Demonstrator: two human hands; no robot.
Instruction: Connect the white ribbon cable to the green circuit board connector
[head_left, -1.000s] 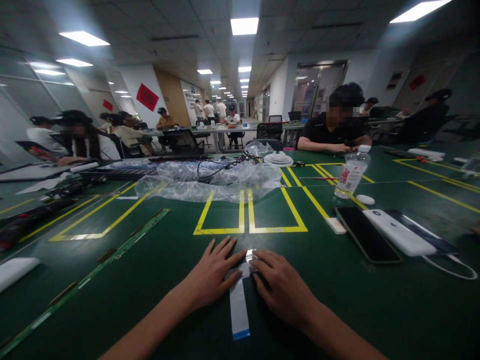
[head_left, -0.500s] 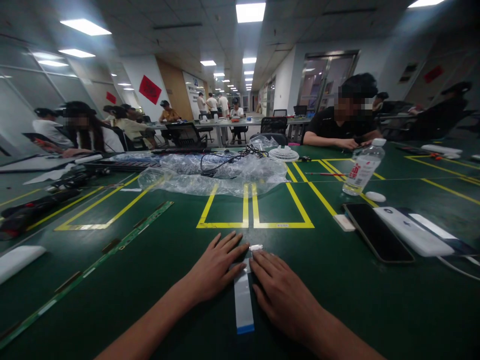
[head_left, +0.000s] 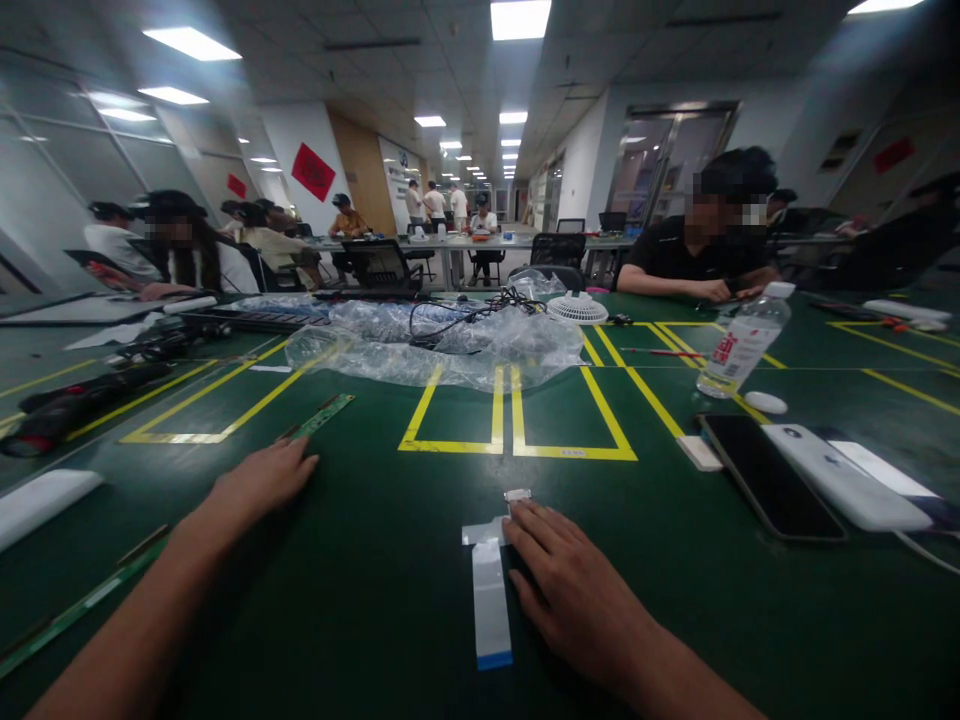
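Note:
A white flat ribbon cable [head_left: 490, 595] with a blue end lies on the green table [head_left: 375, 580] in front of me. My right hand [head_left: 570, 590] rests flat beside it, fingers stretched out, the fingertips touching the cable's far end near a small white connector [head_left: 517, 495]. My left hand [head_left: 262, 480] is out to the left, palm down over a long thin green circuit strip [head_left: 326, 413]. Its fingers lie on the strip; a grip is not visible.
A black phone [head_left: 765, 475], a white power bank [head_left: 844, 480] and a water bottle [head_left: 742, 345] lie at the right. Crumpled plastic wrap [head_left: 442, 350] with cables sits behind yellow floor-tape boxes [head_left: 517, 415]. A white fan [head_left: 576, 308] is beyond. Other people sit at the far side.
My left hand has left the ribbon cable and swung left onto the green circuit strip. My right hand stays by the cable, whose far end is now uncovered.

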